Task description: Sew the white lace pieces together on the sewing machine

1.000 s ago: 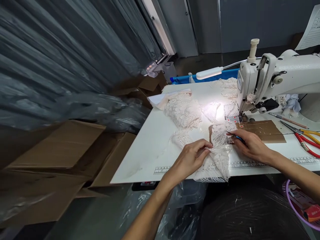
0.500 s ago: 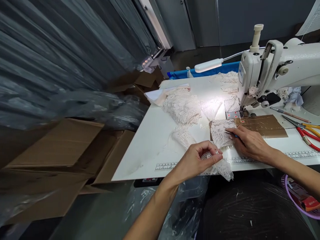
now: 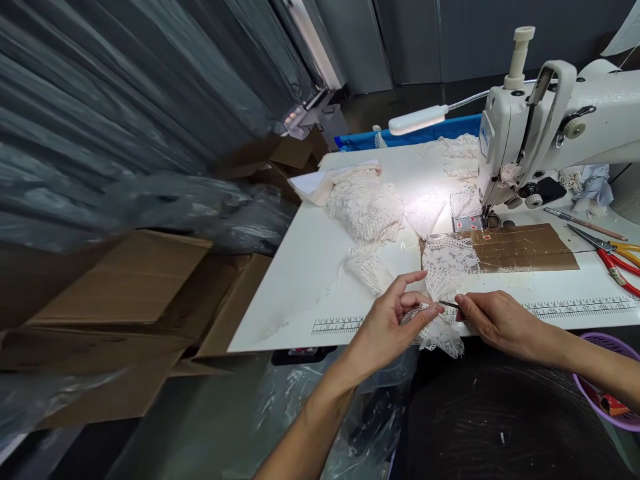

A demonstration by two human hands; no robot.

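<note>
Close to the table's front edge, my left hand (image 3: 385,330) pinches a gathered part of a white lace strip (image 3: 451,260) between thumb and fingers. One finger is raised off the fabric. The strip spreads flat above the hand, and its lower end droops over the table edge. My right hand (image 3: 500,325) is closed around a thin, dark pointed tool (image 3: 449,304), whose exact kind I cannot make out. Its tip meets the lace beside my left fingertips. A larger heap of lace (image 3: 367,207) lies to the left on the table.
A white sewing machine (image 3: 515,133) with a lamp (image 3: 417,120) stands at the back right. Brown board (image 3: 530,248), red-handled scissors (image 3: 613,267) and a pencil-like tool (image 3: 585,223) lie below it. Printed ruler marks (image 3: 580,308) line the front edge. Cardboard boxes (image 3: 120,280) are left; a purple basket (image 3: 607,343) is lower right.
My right hand has come down from the upper lace, bringing the tool's tip to my left fingertips. My left hand keeps its pinch, with one finger now lifted. The view has shifted slightly.
</note>
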